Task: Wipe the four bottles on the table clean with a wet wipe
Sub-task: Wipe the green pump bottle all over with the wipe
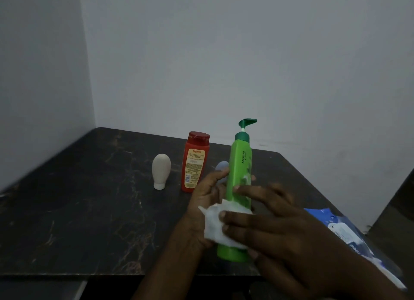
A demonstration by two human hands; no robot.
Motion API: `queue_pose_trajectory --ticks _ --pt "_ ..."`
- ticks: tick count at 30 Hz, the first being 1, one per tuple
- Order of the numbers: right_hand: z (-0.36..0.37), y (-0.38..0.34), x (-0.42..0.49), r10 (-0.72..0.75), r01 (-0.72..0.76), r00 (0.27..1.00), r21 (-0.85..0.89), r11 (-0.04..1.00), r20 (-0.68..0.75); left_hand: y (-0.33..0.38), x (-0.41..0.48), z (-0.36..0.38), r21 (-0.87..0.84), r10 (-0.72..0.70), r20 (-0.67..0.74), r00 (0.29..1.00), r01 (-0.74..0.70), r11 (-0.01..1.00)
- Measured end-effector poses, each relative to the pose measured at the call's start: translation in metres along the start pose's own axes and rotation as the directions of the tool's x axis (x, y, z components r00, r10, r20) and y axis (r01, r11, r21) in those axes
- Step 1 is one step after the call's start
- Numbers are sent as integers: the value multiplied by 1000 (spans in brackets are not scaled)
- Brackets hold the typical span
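Observation:
A tall green pump bottle (238, 183) is held up over the table's front half, tilted slightly. My left hand (206, 198) grips it from the left, fingers wrapped behind it. My right hand (268, 223) presses a white wet wipe (216, 225) against the bottle's lower part, fingers curled round wipe and bottle. A red bottle (194, 163) with a yellow label stands upright behind. A beige bottle (161, 170) stands cap-down to its left. A pale blue bottle (221, 166) is mostly hidden behind my left hand and the green bottle.
The dark scratched table (78, 210) sits in a corner between two pale walls. A blue and white wet wipe pack (349, 232) lies at the table's right edge, partly under my right forearm.

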State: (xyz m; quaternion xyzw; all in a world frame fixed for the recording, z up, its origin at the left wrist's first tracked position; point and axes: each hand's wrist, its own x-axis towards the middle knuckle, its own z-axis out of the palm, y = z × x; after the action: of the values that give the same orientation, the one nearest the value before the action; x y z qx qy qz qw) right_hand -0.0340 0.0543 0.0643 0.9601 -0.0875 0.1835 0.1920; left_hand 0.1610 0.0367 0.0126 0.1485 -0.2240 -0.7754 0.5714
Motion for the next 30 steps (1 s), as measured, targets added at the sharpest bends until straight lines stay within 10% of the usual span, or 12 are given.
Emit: queue_pose_trajectory --ticks 6,18,30 --pt "-7 30 7 227 -242 964 -108 964 -135 -16 -1 0 -16 29 196 980 -27 1000" --pt "-4 53 15 449 -468 876 -85 879 -178 -12 6 -2 70 97 80 992 -102 992" --pt "10 4 -21 31 -50 990 -140 989 -135 -5 8 -5 -34 24 96 995 -20 999"
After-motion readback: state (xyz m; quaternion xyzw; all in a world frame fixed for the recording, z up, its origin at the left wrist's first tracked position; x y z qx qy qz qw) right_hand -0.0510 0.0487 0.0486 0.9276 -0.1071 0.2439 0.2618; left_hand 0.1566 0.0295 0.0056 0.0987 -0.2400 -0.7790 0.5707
